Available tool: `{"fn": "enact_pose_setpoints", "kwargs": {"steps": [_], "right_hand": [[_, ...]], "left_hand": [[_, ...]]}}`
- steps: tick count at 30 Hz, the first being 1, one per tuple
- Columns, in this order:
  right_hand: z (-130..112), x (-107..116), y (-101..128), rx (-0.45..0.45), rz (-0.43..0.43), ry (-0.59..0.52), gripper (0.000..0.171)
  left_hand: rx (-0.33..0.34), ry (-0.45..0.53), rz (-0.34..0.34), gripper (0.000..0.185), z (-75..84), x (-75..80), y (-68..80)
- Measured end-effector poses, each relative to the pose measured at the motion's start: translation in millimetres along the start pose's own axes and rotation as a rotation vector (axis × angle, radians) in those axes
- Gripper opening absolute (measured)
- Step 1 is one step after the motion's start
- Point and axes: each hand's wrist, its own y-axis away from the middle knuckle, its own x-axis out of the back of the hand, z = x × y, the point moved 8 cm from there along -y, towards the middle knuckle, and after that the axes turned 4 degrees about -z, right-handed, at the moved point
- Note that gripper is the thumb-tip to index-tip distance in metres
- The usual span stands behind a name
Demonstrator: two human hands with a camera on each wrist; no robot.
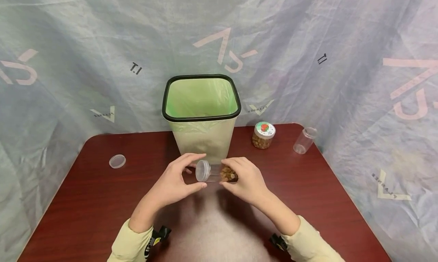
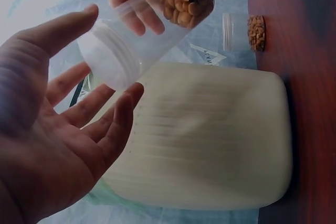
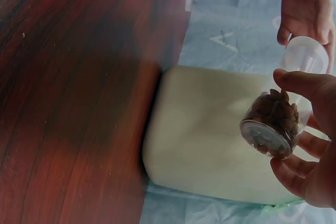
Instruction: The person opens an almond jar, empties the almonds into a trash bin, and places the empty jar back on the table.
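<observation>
A clear plastic jar (image 1: pixel 215 171) with small brown pieces in its base lies tilted in the air before the bin, its translucent lid end (image 1: pixel 203 170) toward the left. My right hand (image 1: pixel 247 179) grips its base end between thumb and fingers; the brown pieces (image 3: pixel 273 111) have gathered there in the right wrist view. Spread around the lid is my left hand (image 1: pixel 176 179), thumb and fingers loosely curved. In the left wrist view, the thumb (image 2: pixel 68 29) and fingers lie close about the lid; whether they touch it I cannot tell.
A pale bin (image 1: pixel 203 138) with black rim and green liner stands at the back middle. To its right are a filled jar (image 1: pixel 262 135) with a printed lid and a tilted clear jar (image 1: pixel 304 141). A loose clear lid (image 1: pixel 117 161) lies on the red-brown table (image 1: pixel 102 201) at left.
</observation>
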Motion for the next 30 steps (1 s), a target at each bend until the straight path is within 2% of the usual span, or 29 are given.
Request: {"fn": "enact_pose_setpoints", "kwargs": {"steps": [11, 21, 24, 28, 30], "right_hand": [[-6.4, -5.2, 1.0, 0.023, -0.029, 0.041, 0.06], [-0.6, -7.9, 5.3, 0.02, -0.088, 0.027, 0.065], [5.3, -7.8, 6.3, -0.003, -0.133, -0.016, 0.067], [14.2, -6.0, 8.4, -0.034, -0.203, -0.154, 0.062], [16.7, -3.2, 6.3, -0.023, -0.222, -0.206, 0.06]], "left_hand": [[-0.104, -0.072, -0.04, 0.059, 0.9, -5.9, 4.5], [-0.205, -0.07, -0.016, 0.056, 5.2, -8.4, 5.9], [-0.244, -0.065, 0.01, 0.057, 8.5, -6.7, 7.2], [-0.302, -0.077, 0.038, 0.06, 12.6, -5.3, 10.9], [-0.324, -0.091, 0.049, 0.06, 13.8, -3.9, 11.1]]}}
